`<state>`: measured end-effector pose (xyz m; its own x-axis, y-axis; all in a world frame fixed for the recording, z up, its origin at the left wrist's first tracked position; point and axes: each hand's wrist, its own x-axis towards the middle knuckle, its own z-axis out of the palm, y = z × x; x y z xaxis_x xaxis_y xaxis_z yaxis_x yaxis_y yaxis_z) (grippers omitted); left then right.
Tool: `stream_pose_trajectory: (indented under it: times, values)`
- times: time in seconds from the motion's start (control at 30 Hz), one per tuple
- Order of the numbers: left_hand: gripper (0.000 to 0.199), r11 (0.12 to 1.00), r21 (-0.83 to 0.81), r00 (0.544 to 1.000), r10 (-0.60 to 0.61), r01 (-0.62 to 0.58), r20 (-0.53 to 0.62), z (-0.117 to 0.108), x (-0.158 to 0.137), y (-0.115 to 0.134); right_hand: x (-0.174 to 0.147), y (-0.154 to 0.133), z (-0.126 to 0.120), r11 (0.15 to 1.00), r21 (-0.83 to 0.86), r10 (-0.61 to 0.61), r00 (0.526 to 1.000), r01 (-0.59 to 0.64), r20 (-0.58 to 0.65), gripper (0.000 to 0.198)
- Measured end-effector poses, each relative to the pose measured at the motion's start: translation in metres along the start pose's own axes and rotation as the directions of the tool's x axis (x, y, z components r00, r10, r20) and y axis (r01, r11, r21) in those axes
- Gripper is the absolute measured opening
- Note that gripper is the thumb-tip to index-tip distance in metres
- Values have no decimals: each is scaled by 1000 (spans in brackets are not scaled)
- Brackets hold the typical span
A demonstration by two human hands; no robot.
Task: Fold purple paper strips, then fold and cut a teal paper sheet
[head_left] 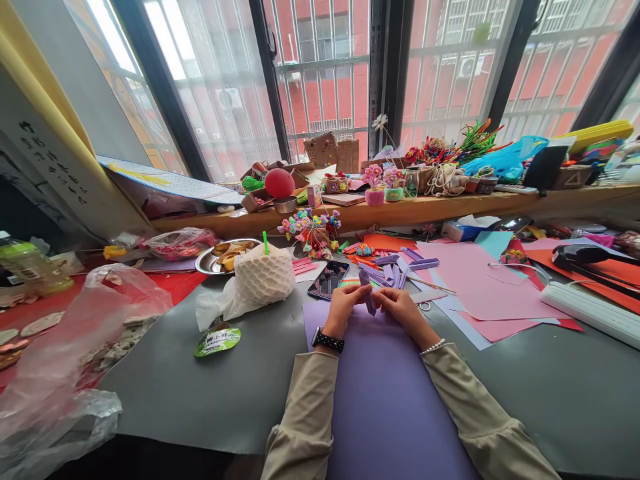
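Between my two hands stands a narrow folded strip of purple paper (369, 297), pointed at its lower end. My left hand (349, 305) pinches it from the left; a black watch band is on that wrist. From the right, my right hand (399, 307) has its fingertips closed on the same strip, with a beaded bracelet at the wrist. Beneath both hands lies a large purple sheet (390, 400). Just past them is a pile of folded purple paper strips (395, 272). Scissors (425, 306) lie beside my right hand, partly hidden.
A phone (329, 279) and a net-wrapped drink with a green straw (265, 277) stand left of my hands. Pink paper sheets (490, 280) and a white power strip (590, 313) lie to the right. A plastic bag (90, 333) covers the left side. Crafts line the wooden sill (210, 223).
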<state>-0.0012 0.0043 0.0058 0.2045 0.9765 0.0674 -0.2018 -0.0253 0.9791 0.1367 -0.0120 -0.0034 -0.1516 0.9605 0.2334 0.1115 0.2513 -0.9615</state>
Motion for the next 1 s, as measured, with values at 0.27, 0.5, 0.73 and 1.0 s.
stream_pose_trajectory:
  times: [0.27, 0.5, 0.73, 1.0]
  values:
    - [28, 998, -33, 998, -59, 59, -5, 3, -4, 4, 0, 1, -1, 999, -47, 11, 999, -9, 50, 28]
    - [27, 998, -30, 998, -63, 64, 16, 2, -3, 2, -1, -1, 0, 998, -66, -19, 999, 22, 48, 28]
    - [28, 996, -65, 998, -68, 68, -1, 3, -3, 3, -1, -2, 1, 998, -66, -17, 1000, 18, 23, 27]
    - [27, 990, -133, 996, -61, 52, -66, 3, -2, 3, -3, -6, 1, 998, -68, -4, 990, 14, 139, 27]
